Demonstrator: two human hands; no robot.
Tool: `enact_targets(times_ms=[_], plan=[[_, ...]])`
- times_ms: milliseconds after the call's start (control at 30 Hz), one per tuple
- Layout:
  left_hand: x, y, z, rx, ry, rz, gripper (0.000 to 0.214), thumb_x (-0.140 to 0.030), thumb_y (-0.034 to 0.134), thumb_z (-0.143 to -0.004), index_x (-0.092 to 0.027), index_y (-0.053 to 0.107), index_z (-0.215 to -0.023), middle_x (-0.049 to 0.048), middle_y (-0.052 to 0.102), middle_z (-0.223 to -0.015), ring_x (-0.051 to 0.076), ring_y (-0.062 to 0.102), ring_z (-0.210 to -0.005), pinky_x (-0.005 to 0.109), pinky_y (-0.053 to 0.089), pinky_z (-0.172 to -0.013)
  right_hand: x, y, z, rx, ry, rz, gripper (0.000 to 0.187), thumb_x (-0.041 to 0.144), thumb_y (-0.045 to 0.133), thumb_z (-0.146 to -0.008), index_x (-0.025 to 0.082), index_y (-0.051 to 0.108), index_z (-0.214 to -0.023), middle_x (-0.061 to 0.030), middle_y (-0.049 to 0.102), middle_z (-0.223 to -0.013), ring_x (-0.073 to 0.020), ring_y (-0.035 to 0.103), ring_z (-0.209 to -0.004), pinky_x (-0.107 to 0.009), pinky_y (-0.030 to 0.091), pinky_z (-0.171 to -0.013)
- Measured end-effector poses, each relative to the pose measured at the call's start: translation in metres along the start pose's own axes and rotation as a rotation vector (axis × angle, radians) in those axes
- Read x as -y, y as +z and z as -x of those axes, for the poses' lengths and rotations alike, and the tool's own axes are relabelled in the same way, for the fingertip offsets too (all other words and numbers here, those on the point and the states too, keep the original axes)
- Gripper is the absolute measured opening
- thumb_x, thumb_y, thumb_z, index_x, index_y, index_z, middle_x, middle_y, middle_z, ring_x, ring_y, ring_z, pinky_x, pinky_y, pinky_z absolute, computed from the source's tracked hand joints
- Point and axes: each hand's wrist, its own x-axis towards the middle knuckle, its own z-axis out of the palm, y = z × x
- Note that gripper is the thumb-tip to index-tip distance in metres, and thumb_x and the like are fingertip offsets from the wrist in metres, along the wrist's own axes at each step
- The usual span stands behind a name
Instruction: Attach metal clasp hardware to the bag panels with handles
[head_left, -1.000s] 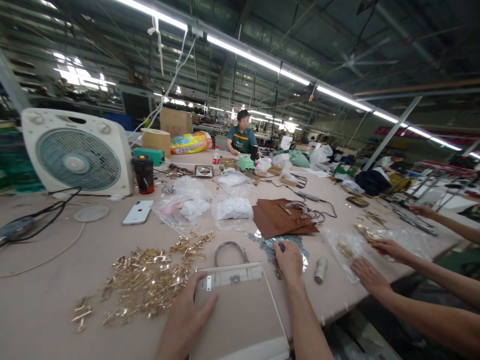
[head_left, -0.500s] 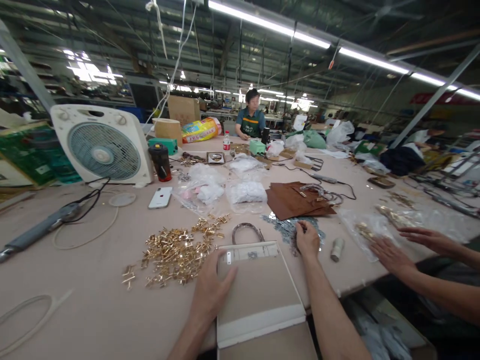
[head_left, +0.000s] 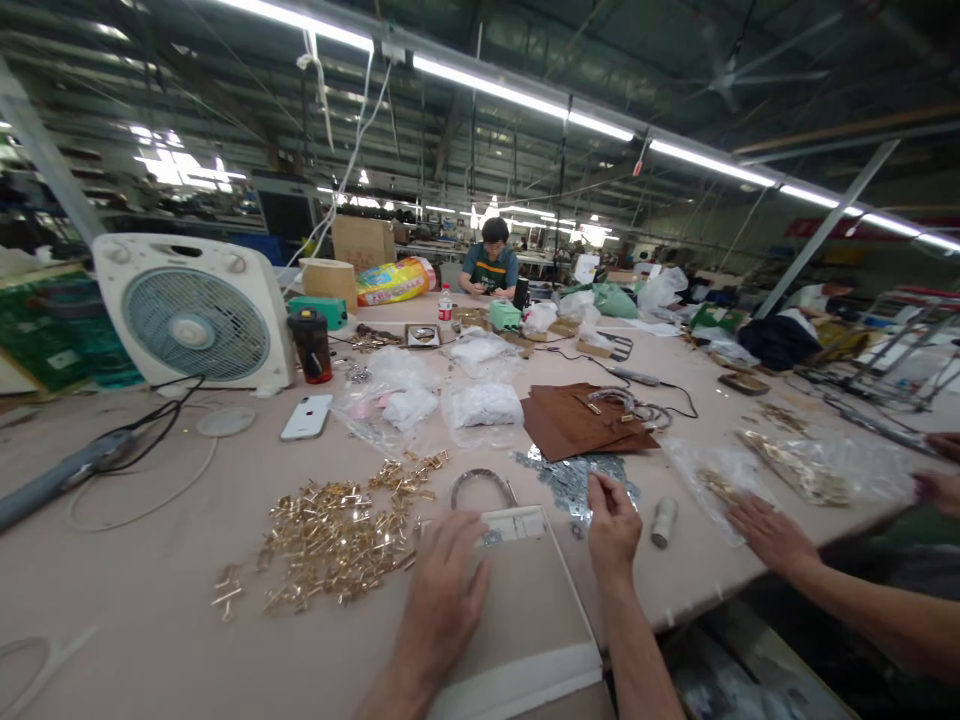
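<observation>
A flat beige bag panel (head_left: 532, 580) with a whitish edge lies in front of me, its dark curved handle (head_left: 480, 487) at the top. My left hand (head_left: 444, 585) rests on its upper left corner, fingers stretched out and lying flat, covering that corner. My right hand (head_left: 615, 520) is just above the near edge of a pile of small silvery metal plates (head_left: 577, 480). Its thumb and fingers are pinched together; whatever is between them is too small to make out. Gold-coloured metal fittings (head_left: 330, 540) are heaped left of the panel.
Brown leather-like sheets (head_left: 562, 420) with handles on top lie beyond the plates. A small grey cylinder (head_left: 664, 522) stands right of my right hand. A co-worker's hand (head_left: 772, 530) touches a plastic bag at right. A phone (head_left: 306, 417) and fan (head_left: 195, 315) are at left.
My left hand has shifted from the panel's left edge onto its upper corner, fingers now over it. My right hand has drawn back slightly from the plates. The co-worker's farther hand has moved right.
</observation>
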Motion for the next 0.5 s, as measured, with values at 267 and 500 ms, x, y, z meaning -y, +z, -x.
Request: enact_targets(times_ms=[267,500], plan=[[-0.042,0.061,-0.061,0.376,-0.102,-0.014,0.033,-0.025,0.082,-0.080,-0.017,0.069,-0.110,0.0135,0.067,-0.115,0.032,0.061,-0.112,0.045,0.053,-0.096,0.011,-0.008,0.047,0.313,0.297,-0.206,0.050,0.059,0.072,-0.087,0.016,0.073,-0.113,0.0049,0.051,-0.064,-0.0140,0.046,-0.058,-0.026,0.040,-0.056],[-0.029,0.075,-0.067,0.388,-0.189,-0.045,0.044,-0.038,0.093,-0.072,-0.017,0.071,-0.103,0.0105,0.068,-0.109,0.030,0.064,-0.103,0.040,0.052,-0.089,0.003,-0.009,0.041,0.353,0.285,-0.143,0.043,0.054,0.070,-0.088,0.017,0.075,-0.107,0.0035,0.055,-0.063,-0.0157,0.050,-0.058,-0.027,0.043,-0.058]])
